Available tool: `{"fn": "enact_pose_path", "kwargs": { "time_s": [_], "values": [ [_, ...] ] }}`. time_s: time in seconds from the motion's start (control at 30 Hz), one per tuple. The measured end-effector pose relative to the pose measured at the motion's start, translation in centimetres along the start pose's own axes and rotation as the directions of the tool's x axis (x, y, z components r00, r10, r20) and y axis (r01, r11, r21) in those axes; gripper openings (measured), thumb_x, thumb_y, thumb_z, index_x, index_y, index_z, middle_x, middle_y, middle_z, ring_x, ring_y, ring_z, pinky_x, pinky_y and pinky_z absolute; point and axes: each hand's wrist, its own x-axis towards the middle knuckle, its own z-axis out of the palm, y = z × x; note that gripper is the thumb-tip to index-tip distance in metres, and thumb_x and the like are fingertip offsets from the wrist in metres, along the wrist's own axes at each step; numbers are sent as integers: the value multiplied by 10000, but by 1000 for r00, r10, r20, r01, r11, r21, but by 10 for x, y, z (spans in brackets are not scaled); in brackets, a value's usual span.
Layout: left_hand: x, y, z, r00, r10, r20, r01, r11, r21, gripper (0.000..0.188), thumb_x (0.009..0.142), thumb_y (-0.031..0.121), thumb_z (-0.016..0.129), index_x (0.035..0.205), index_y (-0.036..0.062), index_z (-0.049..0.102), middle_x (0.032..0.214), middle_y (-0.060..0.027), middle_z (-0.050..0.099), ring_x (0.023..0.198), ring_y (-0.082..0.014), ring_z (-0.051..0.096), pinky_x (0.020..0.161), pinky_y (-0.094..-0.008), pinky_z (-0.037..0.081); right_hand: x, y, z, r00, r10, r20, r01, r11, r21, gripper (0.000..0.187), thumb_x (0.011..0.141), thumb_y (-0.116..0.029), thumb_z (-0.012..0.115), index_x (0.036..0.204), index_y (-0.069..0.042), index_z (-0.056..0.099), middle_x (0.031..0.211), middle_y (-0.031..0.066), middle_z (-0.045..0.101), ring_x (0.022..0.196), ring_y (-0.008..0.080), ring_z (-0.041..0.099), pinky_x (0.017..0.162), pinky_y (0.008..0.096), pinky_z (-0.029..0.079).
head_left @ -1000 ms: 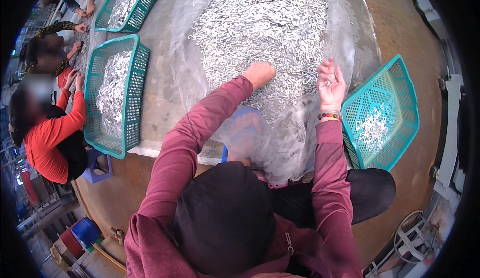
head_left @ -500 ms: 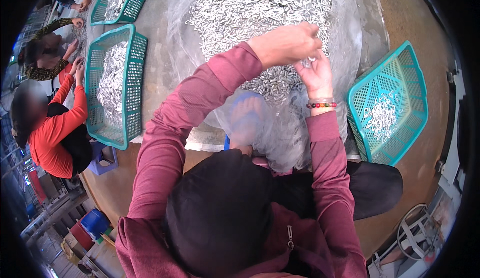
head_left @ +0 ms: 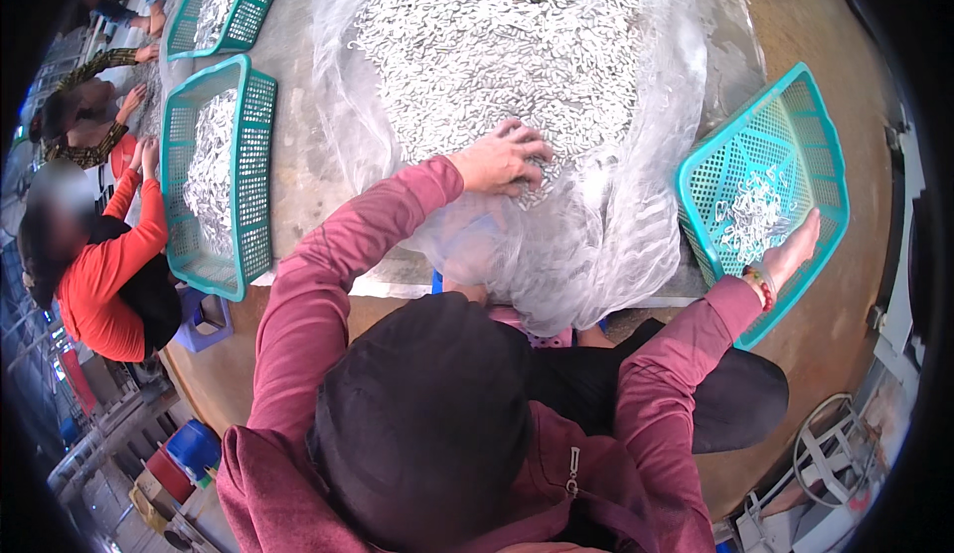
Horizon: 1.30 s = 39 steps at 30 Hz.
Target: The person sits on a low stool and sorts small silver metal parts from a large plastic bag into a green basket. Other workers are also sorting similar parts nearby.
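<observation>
A broad heap of small silvery-white curved pieces (head_left: 497, 56), too small for me to tell their kind, lies on a sheer whitish mesh sheet (head_left: 616, 245). My left hand (head_left: 505, 160) rests on the heap's near edge, palm down, its fingers bent and apart among the pieces. At the right stands a green perforated plastic basket (head_left: 840, 190), tilted in view, with a small pile of thin white hook-shaped pieces (head_left: 752, 215) in it. Over its near right side is my right hand (head_left: 790, 252), fingers stretched out and nothing seen in them. A beaded bracelet circles that wrist.
Two more green baskets, a near one (head_left: 256, 175) and a far one (head_left: 253, 11), hold silvery pieces at the left. A person in an orange-red top (head_left: 109, 270) sits beside them, with other workers beyond. Blue stool (head_left: 204, 319) lower left; metal frame (head_left: 820, 454) lower right.
My hands were together above the heap and have parted. The left has come down leftward onto the heap's near edge; the right has swung right over the basket and spread open.
</observation>
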Motion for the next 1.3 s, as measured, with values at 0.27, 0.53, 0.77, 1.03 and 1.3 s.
{"fn": "enact_pose_path", "kwargs": {
  "time_s": [0.27, 0.53, 0.77, 1.03, 1.3],
  "values": [
    [-13, -71, -18, 961, -231, -149, 238, 971, 33, 242, 668, 58, 695, 886, 117, 609, 1324, -40, 420, 1249, -298, 356, 1025, -449, 330, -73, -3, 82, 633, -399, 663, 291, 917, 273, 280, 912, -79, 475, 1178, -38, 549, 923, 98, 658, 786, 152, 621, 680, 247, 491],
    [-13, -83, -46, 869, -402, -288, 366, 915, -171, 325, 733, -14, 613, 1039, 97, 616, 1166, -116, 556, 1068, -306, 544, 915, -369, 453, -165, 102, 163, 487, -215, 847, 802, 493, -336, 426, 713, -36, 637, 1093, 81, 486, 1049, 292, 473, 991, 432, 485, 875, 463, 410],
    [-29, -68, -90, 604, -727, -326, 535, 673, -511, 225, 788, 8, 601, 1000, 55, 658, 929, -97, 671, 880, -216, 644, 790, -316, 498, -173, 112, 173, 501, -192, 844, 779, 524, -343, 348, 685, 19, 612, 1013, 69, 507, 999, 269, 477, 966, 423, 488, 854, 463, 415],
    [-50, -78, -88, 517, -726, -454, 718, 656, -232, 209, 772, 157, 661, 971, 94, 677, 1008, -128, 643, 958, -258, 621, 819, -356, 487, -256, 86, 223, 228, -199, 953, 725, 688, -29, 240, 678, -16, 640, 916, 10, 618, 772, 181, 619, 736, 330, 612, 696, 394, 489],
    [-114, -124, -79, 210, -969, -133, 785, 248, -567, 303, 797, 159, 635, 1085, 64, 643, 1041, -182, 646, 979, -265, 626, 863, -359, 467, -273, -26, 222, -135, 22, 991, -99, 994, -35, 130, 782, -5, 572, 887, -11, 649, 718, 37, 606, 617, 40, 544, 566, 196, 447]
  ]
}}
